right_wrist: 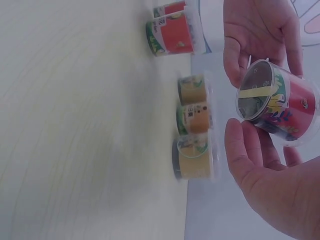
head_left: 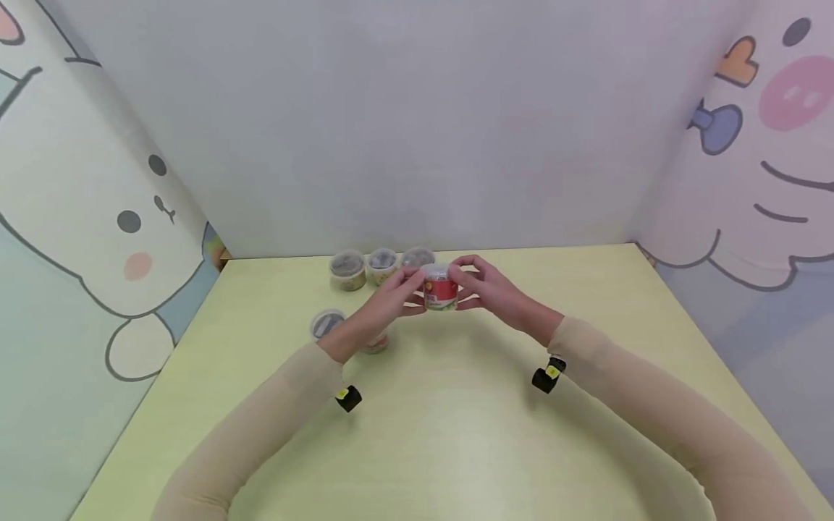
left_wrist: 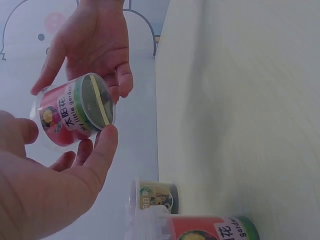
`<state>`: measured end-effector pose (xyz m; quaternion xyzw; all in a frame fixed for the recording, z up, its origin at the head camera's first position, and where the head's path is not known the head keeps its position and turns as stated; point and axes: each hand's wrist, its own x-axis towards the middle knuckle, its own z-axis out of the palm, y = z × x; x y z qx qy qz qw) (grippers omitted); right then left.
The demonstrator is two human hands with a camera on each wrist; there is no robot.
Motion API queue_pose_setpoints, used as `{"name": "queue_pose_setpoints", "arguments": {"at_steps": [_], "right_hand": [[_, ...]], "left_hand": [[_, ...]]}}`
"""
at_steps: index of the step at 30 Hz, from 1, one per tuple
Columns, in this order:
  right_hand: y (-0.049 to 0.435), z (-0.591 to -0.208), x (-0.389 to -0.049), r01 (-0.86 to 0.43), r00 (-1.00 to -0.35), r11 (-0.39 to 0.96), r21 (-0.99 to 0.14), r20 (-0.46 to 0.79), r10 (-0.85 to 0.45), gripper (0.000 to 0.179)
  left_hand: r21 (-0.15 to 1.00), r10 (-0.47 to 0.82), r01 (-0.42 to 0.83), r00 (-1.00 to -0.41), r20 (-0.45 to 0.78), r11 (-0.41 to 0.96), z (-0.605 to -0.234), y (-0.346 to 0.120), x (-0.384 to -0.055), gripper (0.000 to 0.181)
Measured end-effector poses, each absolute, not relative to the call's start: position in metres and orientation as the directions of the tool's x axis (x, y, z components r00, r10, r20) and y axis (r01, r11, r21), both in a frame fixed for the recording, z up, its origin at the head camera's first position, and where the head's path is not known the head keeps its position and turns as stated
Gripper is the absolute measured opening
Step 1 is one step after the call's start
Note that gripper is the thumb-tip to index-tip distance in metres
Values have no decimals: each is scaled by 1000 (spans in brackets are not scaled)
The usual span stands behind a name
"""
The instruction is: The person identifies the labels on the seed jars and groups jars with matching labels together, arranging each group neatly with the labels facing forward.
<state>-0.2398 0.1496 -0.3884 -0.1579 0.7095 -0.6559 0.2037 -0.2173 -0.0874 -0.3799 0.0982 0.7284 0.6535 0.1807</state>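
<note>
A small plastic cup [head_left: 441, 291] with a red label and a clear lid is held above the table, near its far side. My left hand [head_left: 389, 302] grips it from the left, and my right hand [head_left: 496, 295] from the right, thumbs near the lid and fingers lower down. In the left wrist view the cup [left_wrist: 65, 112] reads "My little garden" beside a flower picture. A pale yellow strip crosses its dark base. The cup's other side [right_wrist: 290, 107] in the right wrist view shows printed plants on the red label.
Three tan-labelled cups, one of them the leftmost cup [head_left: 347, 271], stand in a row at the table's back edge. Nearer, by my left wrist, are two red-labelled cups [right_wrist: 172, 32], partly hidden by my arm in the head view. A pale wall [head_left: 417, 130] rises behind the table [head_left: 443, 434].
</note>
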Motion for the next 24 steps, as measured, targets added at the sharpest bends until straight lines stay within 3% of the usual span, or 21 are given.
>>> {"name": "queue_pose_setpoints", "arguments": {"at_steps": [7, 16, 24], "right_hand": [[142, -395, -236, 46, -858, 94, -995, -87, -507, 57], [144, -390, -233, 42, -866, 89, -995, -81, -493, 58], [144, -388, -231, 32, -832, 59, -998, -60, -552, 59]], "left_hand": [[989, 405, -88, -905, -129, 117, -384, -97, -208, 44], [991, 434, -65, -894, -110, 117, -382, -97, -210, 49], [992, 469, -61, -877, -105, 108, -386, -102, -211, 52]]}}
